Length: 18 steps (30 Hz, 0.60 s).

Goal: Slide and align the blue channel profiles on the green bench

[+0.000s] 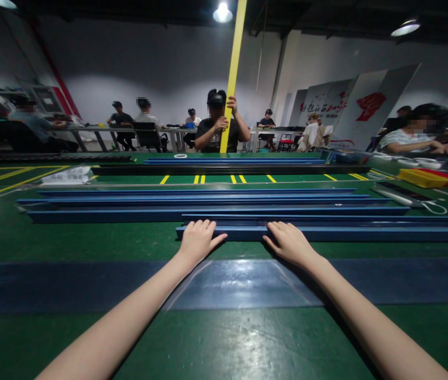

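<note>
A long blue channel strip lies crosswise on the green table, running off to the right. Near its left end my left hand rests over it, fingers curled over the top and thumb stretched along the near side. Further right, my right hand grips the same strip in the same way, thumb pointing inward. The fingertips of both hands are hidden behind the strip. More blue strips lie parallel just beyond. A flat translucent sheet is spread across the table under my forearms.
Across the green table, a person holds an upright yellow bar. A black strip lies further back. At the right are a dark device with a white cable and a yellow tray. Other people sit behind.
</note>
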Tool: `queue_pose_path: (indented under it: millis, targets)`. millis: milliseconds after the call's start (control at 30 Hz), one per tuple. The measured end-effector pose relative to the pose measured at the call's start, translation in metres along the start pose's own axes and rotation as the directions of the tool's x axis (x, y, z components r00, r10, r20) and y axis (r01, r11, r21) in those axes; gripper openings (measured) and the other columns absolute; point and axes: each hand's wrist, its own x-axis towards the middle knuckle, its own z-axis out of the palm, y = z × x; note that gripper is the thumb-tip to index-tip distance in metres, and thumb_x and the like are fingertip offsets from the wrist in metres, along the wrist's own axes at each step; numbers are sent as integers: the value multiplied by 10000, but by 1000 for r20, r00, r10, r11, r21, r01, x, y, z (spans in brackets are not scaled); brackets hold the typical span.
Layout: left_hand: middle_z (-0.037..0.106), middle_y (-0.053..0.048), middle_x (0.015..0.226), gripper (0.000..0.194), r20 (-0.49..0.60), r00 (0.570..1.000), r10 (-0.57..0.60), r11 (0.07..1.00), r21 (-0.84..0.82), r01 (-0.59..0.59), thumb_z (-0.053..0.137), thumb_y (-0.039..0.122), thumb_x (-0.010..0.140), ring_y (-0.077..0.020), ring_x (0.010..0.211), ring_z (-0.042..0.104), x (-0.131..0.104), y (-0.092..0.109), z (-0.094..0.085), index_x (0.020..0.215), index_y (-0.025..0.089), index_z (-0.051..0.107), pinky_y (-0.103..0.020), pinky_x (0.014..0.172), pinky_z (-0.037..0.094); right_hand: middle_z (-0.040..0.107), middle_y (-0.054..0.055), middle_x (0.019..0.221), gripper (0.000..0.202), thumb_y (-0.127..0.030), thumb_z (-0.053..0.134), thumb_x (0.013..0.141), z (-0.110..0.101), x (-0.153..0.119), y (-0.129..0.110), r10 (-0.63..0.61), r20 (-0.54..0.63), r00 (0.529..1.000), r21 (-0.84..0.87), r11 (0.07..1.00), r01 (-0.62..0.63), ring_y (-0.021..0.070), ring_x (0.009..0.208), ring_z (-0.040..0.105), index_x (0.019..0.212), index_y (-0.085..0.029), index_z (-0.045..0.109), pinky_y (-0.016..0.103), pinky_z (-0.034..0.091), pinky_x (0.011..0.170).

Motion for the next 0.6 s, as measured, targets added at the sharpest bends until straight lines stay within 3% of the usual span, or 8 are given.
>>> queue_pose_path:
  millis: [600]
  targets:
    - [608,-62,758,441,-26,1000,13,999,30,-12,336,528,832,-194,724,537,0,1,-1,813,155,572,-300,628,293,606,77,865,296,-355,307,869,1,0,0,-6,-8,1000,-15,1000,6,189,809,534,929,-157,518,283,321,706]
